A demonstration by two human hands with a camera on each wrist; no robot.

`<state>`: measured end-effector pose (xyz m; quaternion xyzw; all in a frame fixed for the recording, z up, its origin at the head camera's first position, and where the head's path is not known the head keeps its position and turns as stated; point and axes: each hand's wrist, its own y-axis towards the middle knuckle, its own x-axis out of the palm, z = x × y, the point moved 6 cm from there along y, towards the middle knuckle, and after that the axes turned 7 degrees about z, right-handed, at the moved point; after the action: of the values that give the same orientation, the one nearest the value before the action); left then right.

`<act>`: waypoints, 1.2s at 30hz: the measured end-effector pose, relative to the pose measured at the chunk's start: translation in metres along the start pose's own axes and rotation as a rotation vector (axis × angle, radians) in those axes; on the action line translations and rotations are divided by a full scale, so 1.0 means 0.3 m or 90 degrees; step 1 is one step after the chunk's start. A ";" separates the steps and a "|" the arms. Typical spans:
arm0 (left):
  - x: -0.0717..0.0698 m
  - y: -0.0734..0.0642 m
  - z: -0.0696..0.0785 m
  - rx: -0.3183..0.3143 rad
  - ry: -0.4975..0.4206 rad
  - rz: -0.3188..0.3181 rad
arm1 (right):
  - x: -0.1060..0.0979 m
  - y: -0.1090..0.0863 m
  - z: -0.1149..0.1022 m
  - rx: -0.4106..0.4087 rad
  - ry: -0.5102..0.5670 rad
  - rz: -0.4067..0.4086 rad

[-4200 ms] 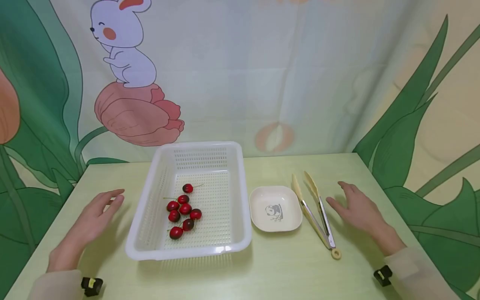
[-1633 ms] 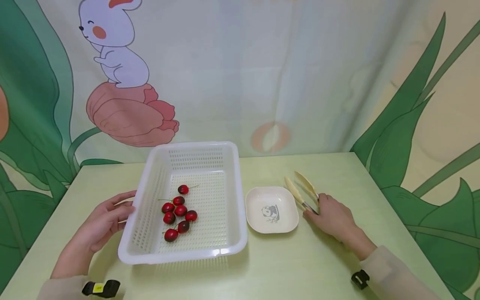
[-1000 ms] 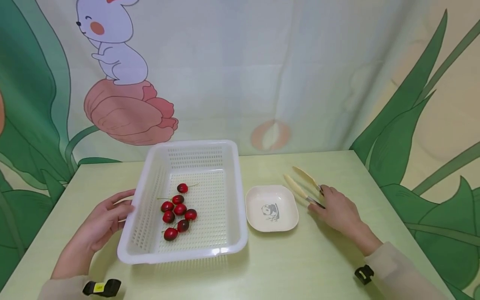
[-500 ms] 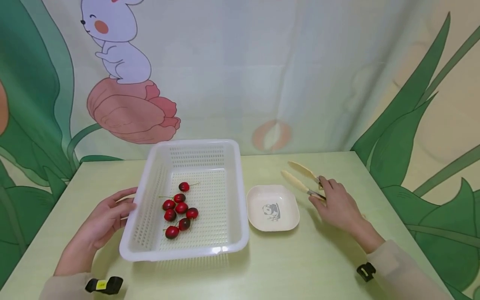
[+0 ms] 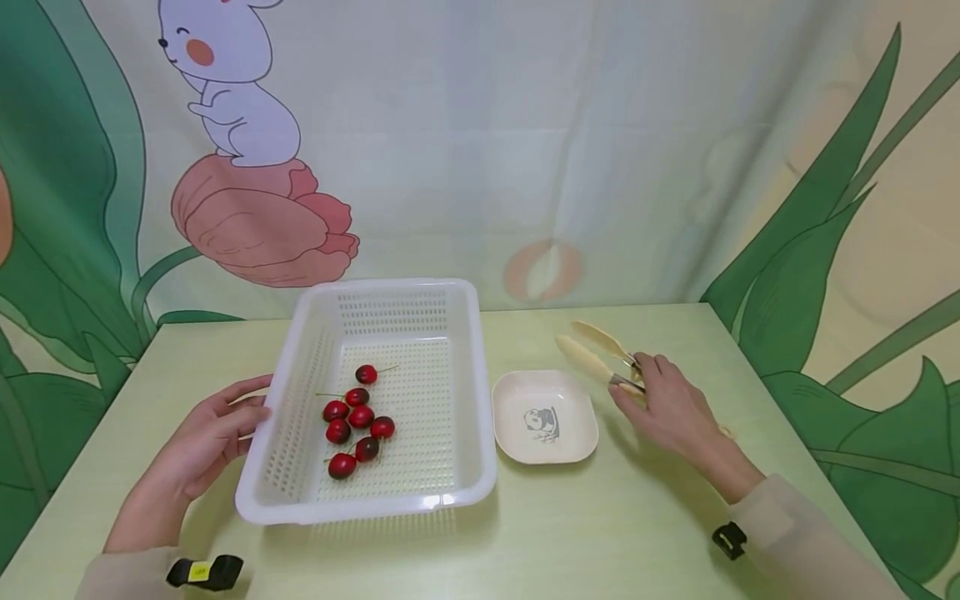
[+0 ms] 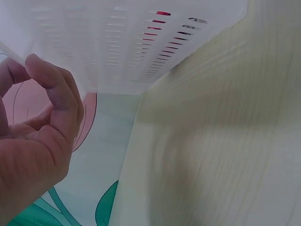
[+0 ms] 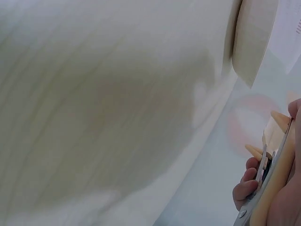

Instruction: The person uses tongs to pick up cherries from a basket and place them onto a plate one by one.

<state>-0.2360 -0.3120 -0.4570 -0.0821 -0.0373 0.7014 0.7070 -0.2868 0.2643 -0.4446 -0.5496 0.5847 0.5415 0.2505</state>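
Observation:
My left hand [image 5: 213,437] pinches the left rim of a white plastic basket [image 5: 367,507] between thumb and fingers. In the left wrist view the fingertips [image 6: 40,66] meet at that rim, below the slotted wall. Several dark red cherries [image 5: 362,417], some with stems, lie in the basket's left half. My right hand [image 5: 678,412] grips a pair of tongs [image 5: 587,357] with metal arms and cream tips. The tips stand apart and point toward the back left, behind the small dish. In the right wrist view fingers [image 7: 245,186] curl round the tongs' arms.
A small square cream dish [image 5: 517,404] with a panda print stands just right of the basket. The pale green table [image 5: 555,533] ends at a printed curtain [image 5: 420,167] behind the basket.
Both hands were off everything at first. The left hand has taken hold of the basket rim. The right hand has gripped the tongs and their tips have swung left and farther back.

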 end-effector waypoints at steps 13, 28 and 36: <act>0.003 0.007 0.000 -0.001 -0.043 -0.017 | -0.020 0.037 -0.036 -0.018 -0.014 -0.008; 0.002 -0.001 -0.002 0.004 -0.012 -0.006 | -0.067 0.093 -0.097 -0.073 -0.045 0.016; 0.004 -0.004 0.001 0.010 0.002 -0.007 | -0.085 0.117 -0.142 -0.111 -0.052 0.021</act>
<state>-0.2348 -0.3107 -0.4565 -0.0774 -0.0307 0.6976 0.7117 -0.2992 0.2284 -0.3972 -0.5371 0.5337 0.6163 0.2166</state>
